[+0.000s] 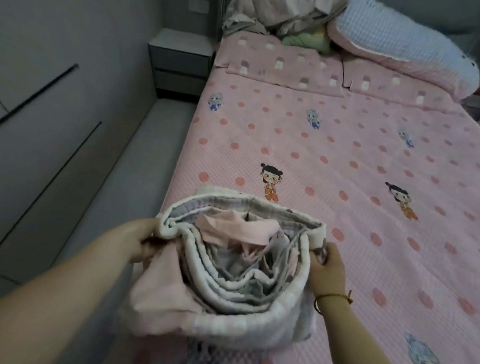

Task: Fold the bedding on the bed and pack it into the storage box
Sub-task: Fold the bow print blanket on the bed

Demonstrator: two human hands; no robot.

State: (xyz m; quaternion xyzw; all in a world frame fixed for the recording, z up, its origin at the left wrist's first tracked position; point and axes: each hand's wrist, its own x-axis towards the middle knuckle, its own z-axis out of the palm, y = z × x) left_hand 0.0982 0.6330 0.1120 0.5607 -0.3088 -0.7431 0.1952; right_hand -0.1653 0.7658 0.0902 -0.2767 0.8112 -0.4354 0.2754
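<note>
The 2 forearms reach forward, left hand (141, 239) and right hand (327, 267) gripping opposite sides of the folded blanket (234, 299)

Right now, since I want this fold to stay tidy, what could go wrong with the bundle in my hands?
The left hand and right hand grip only the outer edges of the folded blanket, so its loose inner layers could sag open.
The pink cloth in the middle lies loose and might slip out.
</note>
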